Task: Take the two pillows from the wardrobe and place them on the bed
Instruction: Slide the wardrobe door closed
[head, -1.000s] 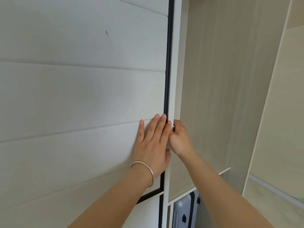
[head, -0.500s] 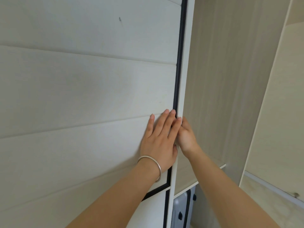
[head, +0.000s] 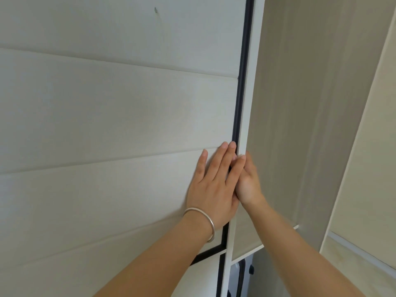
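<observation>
Pale wardrobe door [head: 120, 116] is sliding rightward under my hands: left hand [head: 212, 183] flat on its panel, right hand [head: 248, 185] curled around its edge. Pillows aren't showing; the opening at right is narrowing, so I'm probably uncovering another section.

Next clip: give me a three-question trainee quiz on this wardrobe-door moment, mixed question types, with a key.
1. True or false: a pillow is visible inside the wardrobe.
2. Multiple choice: the silver bracelet sits on which wrist? A) left B) right C) neither
3. Short answer: where does the left hand rest, and where is the right hand?

Key
1. False. The open section shows only a bare shelf and side panels; a grey case sits below.
2. A
3. The left hand lies flat, fingers spread, on the front of the door beside its black trim; the right hand is at the door's edge, fingers curled behind it.
</observation>
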A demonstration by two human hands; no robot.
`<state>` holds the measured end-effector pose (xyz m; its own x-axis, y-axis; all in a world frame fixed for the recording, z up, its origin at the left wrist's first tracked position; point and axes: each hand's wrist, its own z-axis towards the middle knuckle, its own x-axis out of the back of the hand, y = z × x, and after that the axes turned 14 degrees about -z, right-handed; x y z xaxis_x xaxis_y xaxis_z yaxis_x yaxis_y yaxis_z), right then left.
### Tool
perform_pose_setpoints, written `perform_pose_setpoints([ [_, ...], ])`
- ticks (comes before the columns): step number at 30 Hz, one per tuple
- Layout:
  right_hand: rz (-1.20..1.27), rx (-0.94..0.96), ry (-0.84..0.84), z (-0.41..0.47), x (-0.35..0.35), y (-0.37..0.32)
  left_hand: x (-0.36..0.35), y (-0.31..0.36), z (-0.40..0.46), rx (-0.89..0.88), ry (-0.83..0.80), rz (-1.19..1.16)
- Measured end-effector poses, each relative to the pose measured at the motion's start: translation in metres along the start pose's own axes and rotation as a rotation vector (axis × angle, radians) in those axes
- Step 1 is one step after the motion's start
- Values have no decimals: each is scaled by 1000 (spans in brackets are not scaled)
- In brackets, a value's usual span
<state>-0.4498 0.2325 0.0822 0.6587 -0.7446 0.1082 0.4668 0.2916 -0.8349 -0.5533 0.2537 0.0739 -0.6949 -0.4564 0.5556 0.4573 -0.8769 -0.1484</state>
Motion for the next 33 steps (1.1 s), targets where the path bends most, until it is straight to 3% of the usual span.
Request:
perform_pose_setpoints([
  [11,-50,58,31,41,62,31,-51,47,47,-6,-19,60],
  [22,-121,-71,180,65,113,56,-99,90,87,-21,-20,43],
  [33,-308,-81,185,91,167,90,-148,128,119,-65,-43,4],
])
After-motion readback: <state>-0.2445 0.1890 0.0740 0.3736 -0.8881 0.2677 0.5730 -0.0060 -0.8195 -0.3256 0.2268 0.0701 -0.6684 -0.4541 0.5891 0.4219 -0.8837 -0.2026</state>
